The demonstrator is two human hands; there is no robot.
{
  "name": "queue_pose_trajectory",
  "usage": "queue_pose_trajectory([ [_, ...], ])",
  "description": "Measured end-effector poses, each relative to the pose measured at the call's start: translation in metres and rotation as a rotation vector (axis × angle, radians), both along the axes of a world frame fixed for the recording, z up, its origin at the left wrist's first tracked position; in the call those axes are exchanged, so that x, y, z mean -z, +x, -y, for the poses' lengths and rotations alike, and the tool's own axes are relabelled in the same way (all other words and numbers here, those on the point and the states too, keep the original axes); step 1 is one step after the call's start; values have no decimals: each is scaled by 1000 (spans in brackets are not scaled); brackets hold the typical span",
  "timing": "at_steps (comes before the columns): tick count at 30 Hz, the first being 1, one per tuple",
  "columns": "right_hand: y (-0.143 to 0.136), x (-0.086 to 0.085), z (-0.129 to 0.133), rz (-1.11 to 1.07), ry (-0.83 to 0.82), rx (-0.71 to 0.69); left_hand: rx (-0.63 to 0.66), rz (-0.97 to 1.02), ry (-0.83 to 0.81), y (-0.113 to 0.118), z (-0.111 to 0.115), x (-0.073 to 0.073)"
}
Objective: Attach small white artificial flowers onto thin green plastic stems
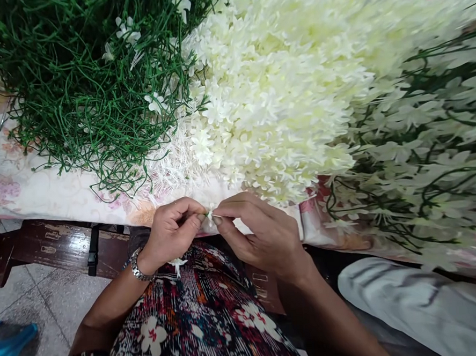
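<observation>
My left hand (176, 230), with a metal watch at the wrist, is closed in a pinch on a thin green artificial stem (206, 214). My right hand (261, 230) pinches a small white artificial flower (209, 207) at that stem's tip, and the two hands almost meet. Fingers partly cover the join. Below my left palm another white flower (177, 264) shows; whether it belongs to the held stem I cannot tell. Just beyond the hands lie a big heap of loose white-yellow flower heads (281, 100) and a patch of thin white stamens (176, 160).
A tangled pile of green stems (87, 90) covers the left of the floral cloth (61, 189). Flowered sprays (418, 156) lie at the right. Someone's pale-clothed leg (415, 301) is close on the right. A blue plastic object (14, 342) stands on the tiled floor.
</observation>
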State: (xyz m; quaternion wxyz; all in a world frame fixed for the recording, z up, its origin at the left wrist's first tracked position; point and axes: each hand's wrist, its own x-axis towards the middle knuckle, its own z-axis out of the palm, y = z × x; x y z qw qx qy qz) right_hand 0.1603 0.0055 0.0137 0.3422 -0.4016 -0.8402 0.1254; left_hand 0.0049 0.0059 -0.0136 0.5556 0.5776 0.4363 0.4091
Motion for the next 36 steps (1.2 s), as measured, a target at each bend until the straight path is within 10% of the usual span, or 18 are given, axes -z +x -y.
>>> queue_pose_trajectory([
  [26, 5, 4, -6, 105, -114, -86, -23, -208, 214, 6, -2, 0],
  [36, 15, -7, -7, -19, -210, -66, 13, 69, -83, -1, -5, -3],
])
